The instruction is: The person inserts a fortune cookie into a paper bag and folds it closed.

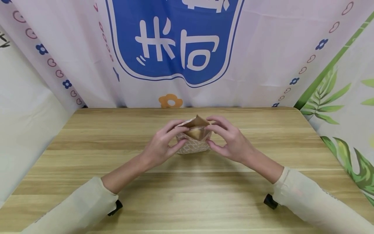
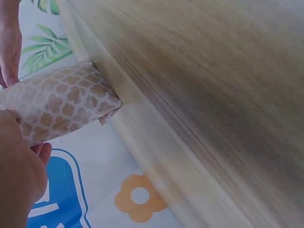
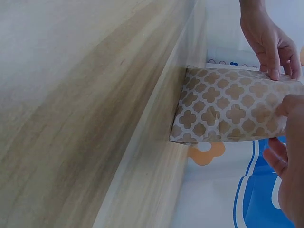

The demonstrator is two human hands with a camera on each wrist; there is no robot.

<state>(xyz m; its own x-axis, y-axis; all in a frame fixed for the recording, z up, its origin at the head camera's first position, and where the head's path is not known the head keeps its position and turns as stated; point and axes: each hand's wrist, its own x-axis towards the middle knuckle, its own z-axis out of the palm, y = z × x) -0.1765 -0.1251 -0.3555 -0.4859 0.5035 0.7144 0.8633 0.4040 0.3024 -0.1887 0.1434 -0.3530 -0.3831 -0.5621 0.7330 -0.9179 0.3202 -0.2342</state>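
A brown paper bag (image 1: 193, 147) with a white quatrefoil pattern stands upright on the table, its mouth spread and facing up. My left hand (image 1: 163, 141) pinches the left side of the rim, thumb on the near face. On the opposite side, my right hand (image 1: 230, 141) pinches the rim the same way. Something pale shows inside the mouth, too unclear to name. The left wrist view shows the patterned bag (image 2: 66, 102) with its base on the table; in the right wrist view the bag (image 3: 232, 104) appears between both hands.
The wooden table (image 1: 187, 201) spreads around the bag. Behind its far edge hangs a white curtain (image 1: 263, 65) with a blue emblem. A leaf-printed cloth (image 1: 344, 97) hangs at the right. Dark straps (image 1: 270, 201) show under both sleeves.
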